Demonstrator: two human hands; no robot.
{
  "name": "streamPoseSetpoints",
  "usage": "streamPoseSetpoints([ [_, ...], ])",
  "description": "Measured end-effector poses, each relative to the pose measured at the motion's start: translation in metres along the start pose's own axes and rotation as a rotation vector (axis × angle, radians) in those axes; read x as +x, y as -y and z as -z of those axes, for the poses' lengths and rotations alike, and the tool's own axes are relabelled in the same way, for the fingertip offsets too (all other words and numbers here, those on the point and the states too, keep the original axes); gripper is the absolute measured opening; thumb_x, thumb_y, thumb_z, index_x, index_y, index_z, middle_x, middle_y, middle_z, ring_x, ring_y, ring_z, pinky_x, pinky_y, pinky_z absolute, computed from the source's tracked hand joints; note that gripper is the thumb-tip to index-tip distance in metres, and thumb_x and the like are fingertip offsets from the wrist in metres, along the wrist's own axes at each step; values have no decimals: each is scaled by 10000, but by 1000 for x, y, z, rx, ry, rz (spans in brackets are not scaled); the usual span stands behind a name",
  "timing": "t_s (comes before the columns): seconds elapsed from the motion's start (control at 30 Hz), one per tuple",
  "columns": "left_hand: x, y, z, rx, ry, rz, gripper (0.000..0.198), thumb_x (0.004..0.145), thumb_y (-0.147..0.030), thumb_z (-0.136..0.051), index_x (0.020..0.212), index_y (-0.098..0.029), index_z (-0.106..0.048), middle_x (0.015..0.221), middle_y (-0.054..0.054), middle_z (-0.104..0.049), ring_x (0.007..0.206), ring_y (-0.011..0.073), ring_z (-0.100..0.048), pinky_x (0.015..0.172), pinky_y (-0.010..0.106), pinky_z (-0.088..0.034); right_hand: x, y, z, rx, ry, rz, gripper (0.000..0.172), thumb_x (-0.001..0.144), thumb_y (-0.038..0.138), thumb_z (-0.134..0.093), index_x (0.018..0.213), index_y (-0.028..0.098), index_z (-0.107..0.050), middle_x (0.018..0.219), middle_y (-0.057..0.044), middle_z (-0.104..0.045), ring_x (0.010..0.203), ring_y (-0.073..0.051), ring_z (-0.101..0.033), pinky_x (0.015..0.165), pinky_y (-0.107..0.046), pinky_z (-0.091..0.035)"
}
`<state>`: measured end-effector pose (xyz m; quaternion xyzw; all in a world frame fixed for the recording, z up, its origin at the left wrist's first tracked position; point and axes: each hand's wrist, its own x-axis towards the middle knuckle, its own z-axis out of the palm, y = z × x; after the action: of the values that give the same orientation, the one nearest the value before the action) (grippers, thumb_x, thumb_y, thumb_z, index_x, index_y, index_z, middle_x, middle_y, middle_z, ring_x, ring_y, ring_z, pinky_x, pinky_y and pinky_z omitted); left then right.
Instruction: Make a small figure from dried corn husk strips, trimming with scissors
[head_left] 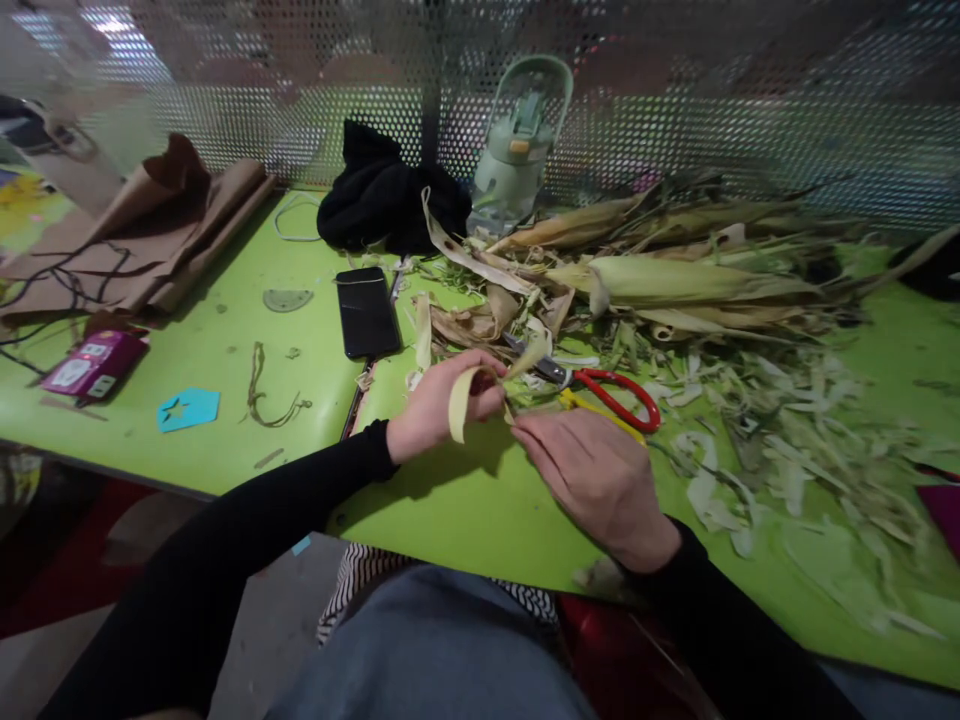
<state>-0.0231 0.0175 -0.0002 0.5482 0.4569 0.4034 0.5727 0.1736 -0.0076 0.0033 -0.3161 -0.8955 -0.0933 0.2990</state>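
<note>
Between my hands is a pale corn husk strip, curling down over the fingers of my left hand. The fingers of that hand are closed around it. My right hand pinches a narrow end of the strip, close beside the left fingertips; its exact grip is partly hidden. Just beyond my right hand lie scissors with red handles, and a yellow-handled tool shows beneath them. A heap of dried corn husks spreads over the green table behind.
Husk shreds litter the right side. A black phone, black cloth and green bottle stand or lie farther back. To the left are brown paper, a purple box, a blue tag and twine.
</note>
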Motion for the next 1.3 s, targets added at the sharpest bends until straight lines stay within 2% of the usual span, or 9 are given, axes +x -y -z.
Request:
streamPoseSetpoints([
  [0.07, -3, 0, 1, 213, 114, -79, 145, 796, -145, -647, 940, -137, -636, 770, 1, -652, 687, 110, -578, 663, 234, -463, 2, 0, 1, -48, -52, 9, 38, 916, 174, -653, 953, 163, -654, 861, -83, -744, 778, -211, -645, 759, -355, -493],
  [0.17, -8, -5, 0, 398, 278, -113, 144, 786, -155, -660, 929, -143, -661, 822, 11, -667, 735, 127, -576, 710, 252, -448, 1, -4, 0, 2, -70, -107, 45, 936, 231, -632, 941, 186, -632, 932, -86, -743, 881, -240, -647, 834, -391, -484],
  [0.3, -10, -12, 0, 103, 394, 35, 176, 788, -209, -680, 937, -136, -622, 781, -21, -601, 682, 92, -524, 682, 235, -438, -2, -6, -1, 161, -3, -314, 146, 991, 319, -537, 935, 198, -597, 817, -45, -702, 753, -206, -635, 694, -348, -481],
  [0.37, -10, -14, 0, -57, 411, 107, 201, 773, -182, -678, 952, -136, -598, 765, -35, -584, 661, 76, -518, 671, 222, -442, -2, -4, 0, 217, 19, -390, 157, 995, 333, -527, 939, 199, -587, 819, -39, -695, 705, -184, -623, 642, -321, -475],
  [0.43, -10, -13, 0, -71, 397, 139, 180, 773, -177, -680, 925, -134, -592, 744, -35, -590, 648, 75, -529, 656, 218, -448, -2, -3, 1, 257, 36, -428, 155, 992, 339, -531, 939, 203, -583, 826, -33, -693, 673, -168, -608, 606, -300, -468],
  [0.67, -9, -10, 2, -173, 434, 213, 272, 823, -357, -734, 886, -115, -625, 817, 27, -653, 756, 121, -649, 689, 245, -540, -3, -2, 4, 298, 15, -452, 149, 965, 352, -578, 918, 213, -605, 817, -30, -697, 642, -152, -588, 560, -279, -465],
  [0.87, -9, -13, 10, -226, 532, 297, 187, 838, -216, -716, 974, -123, -628, 792, 16, -682, 656, 78, -635, 664, 218, -541, 0, -3, 10, 515, 61, -554, 153, 944, 381, -609, 911, 233, -635, 796, -6, -697, 662, -136, -621, 473, -221, -430],
  [1.07, -8, -9, 8, -271, 513, 269, 292, 816, -183, -706, 1095, -139, -634, 764, -7, -664, 629, 65, -605, 538, 156, -459, 2, -8, 13, 607, 122, -582, 153, 913, 379, -654, 916, 226, -642, 761, 22, -681, 566, -98, -562, 484, -214, -415],
  [1.3, -11, -18, 5, -166, 543, 282, 350, 740, -113, -651, 1084, -163, -615, 617, -95, -497, 471, 33, -386, 432, 159, -311, 4, -5, 13, 640, 140, -614, 196, 939, 411, -602, 876, 229, -639, 788, -4, -681, 654, -135, -611, 497, -231, -421],
])
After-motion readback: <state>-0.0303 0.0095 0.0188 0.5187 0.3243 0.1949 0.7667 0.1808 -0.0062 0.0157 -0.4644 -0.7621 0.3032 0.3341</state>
